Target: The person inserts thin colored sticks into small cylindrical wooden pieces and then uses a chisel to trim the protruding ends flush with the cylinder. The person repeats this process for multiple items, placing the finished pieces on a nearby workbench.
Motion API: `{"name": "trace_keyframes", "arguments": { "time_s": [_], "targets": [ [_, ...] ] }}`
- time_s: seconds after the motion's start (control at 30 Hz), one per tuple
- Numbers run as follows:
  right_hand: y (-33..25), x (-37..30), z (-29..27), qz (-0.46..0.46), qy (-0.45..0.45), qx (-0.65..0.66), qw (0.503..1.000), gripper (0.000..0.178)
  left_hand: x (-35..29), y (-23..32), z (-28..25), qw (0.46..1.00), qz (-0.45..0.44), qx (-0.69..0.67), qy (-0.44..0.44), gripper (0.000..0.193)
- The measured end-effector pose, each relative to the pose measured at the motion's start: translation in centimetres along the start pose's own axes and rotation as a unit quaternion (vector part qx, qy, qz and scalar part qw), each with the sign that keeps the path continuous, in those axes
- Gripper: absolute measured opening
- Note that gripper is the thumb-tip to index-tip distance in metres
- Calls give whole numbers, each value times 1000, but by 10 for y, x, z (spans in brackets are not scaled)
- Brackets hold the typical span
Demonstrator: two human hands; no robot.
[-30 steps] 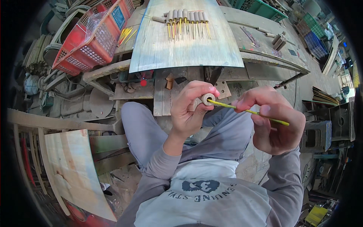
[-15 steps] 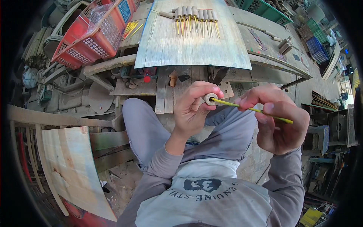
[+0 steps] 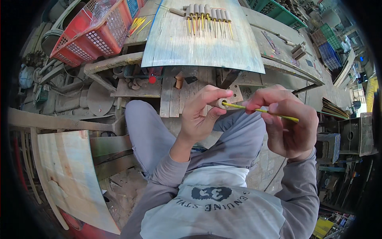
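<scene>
My left hand [image 3: 195, 115] is closed, pinching a short grey-brown cylinder [image 3: 219, 103] between thumb and fingers. The hole in the cylinder's end faces right. A thin yellow stick [image 3: 237, 106] has its left tip at or inside that hole; how deep it goes is hidden. Farther along the stick, the fingers and thumb of my right hand [image 3: 292, 119] grip it, with its other end poking out past them. Both hands are above my lap. Ahead on a pale board [image 3: 203, 51] lie several similar cylinders [image 3: 217, 15] in a row, thin yellow and reddish sticks sticking out toward me.
Left of the board stands a red plastic basket [image 3: 89, 42], with loose yellow and orange sticks [image 3: 137, 26] beside it. A wooden bench frame [image 3: 115, 59] runs beneath. Another pale board [image 3: 73, 171] leans at my left. Some grey blocks [image 3: 298, 51] sit on the right-hand tabletop.
My right hand has shifted slightly left, closer to my left hand. The cylinder's hole has turned more to the right, and less of the yellow stick shows outside it.
</scene>
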State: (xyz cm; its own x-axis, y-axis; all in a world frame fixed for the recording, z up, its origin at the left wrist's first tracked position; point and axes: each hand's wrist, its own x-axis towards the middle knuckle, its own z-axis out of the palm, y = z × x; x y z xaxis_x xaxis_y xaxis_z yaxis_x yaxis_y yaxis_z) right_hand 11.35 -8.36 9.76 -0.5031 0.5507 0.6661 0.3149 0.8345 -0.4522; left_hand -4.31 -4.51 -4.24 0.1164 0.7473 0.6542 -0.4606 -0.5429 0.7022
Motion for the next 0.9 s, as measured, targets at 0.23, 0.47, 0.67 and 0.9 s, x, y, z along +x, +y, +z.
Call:
{"name": "trace_keyframes", "arguments": {
  "time_s": [0.23,0.47,0.67,0.9],
  "targets": [
    [-7,4,7,58,-34,-33,997,17,-4,-1,1,996,9,-89,10,25],
    [-7,8,13,61,-42,-34,997,14,-5,3,-1,993,-20,-108,36,16],
    [-5,11,17,50,-46,-37,997,15,-5,4,-5,991,-25,-125,47,14],
    [-1,12,18,45,-50,-41,997,20,-4,3,-5,986,-39,-154,53,14]
  ]
}}
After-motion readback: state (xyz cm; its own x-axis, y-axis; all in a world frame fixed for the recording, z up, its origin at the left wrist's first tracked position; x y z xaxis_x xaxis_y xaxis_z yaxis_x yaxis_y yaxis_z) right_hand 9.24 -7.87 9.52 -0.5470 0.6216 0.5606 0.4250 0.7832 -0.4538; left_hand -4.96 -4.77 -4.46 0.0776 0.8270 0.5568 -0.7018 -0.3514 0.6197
